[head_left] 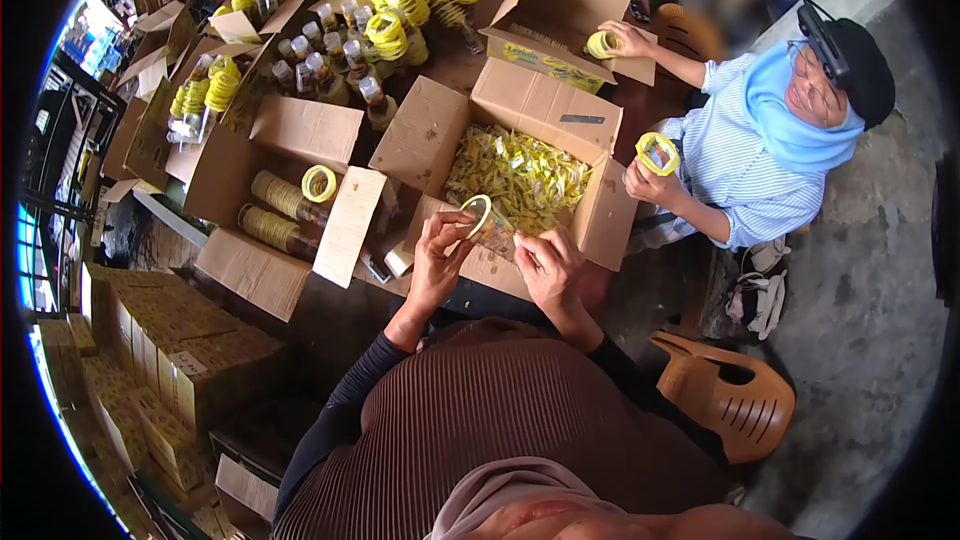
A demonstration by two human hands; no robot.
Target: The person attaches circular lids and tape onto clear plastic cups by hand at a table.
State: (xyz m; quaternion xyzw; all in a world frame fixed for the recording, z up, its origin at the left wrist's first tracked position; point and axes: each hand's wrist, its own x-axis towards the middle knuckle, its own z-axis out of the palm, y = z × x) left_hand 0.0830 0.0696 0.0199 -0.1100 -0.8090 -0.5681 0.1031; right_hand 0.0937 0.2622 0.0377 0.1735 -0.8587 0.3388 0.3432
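Observation:
My left hand [440, 245] pinches a yellow ring-shaped band [477, 212] at its rim. My right hand [545, 260] grips a small clear bottle [496, 232], and the band sits at the bottle's top end. Both hands hover over the near flap of an open cardboard box [600, 215] filled with loose yellow bands [515, 175]. Across the box a co-worker's hand [645, 180] holds another yellow band [657, 152]; their other hand [625, 38] rests on a bottle with a yellow band [600, 44] in a farther box [555, 10].
Several clear bottles [340, 55], some with yellow bands, stand on the table at the back. A box at left [255, 270] holds stacked rolls of bands [280, 210]. An orange plastic chair [735, 395] stands at my right. Stacked cartons [170, 350] sit lower left.

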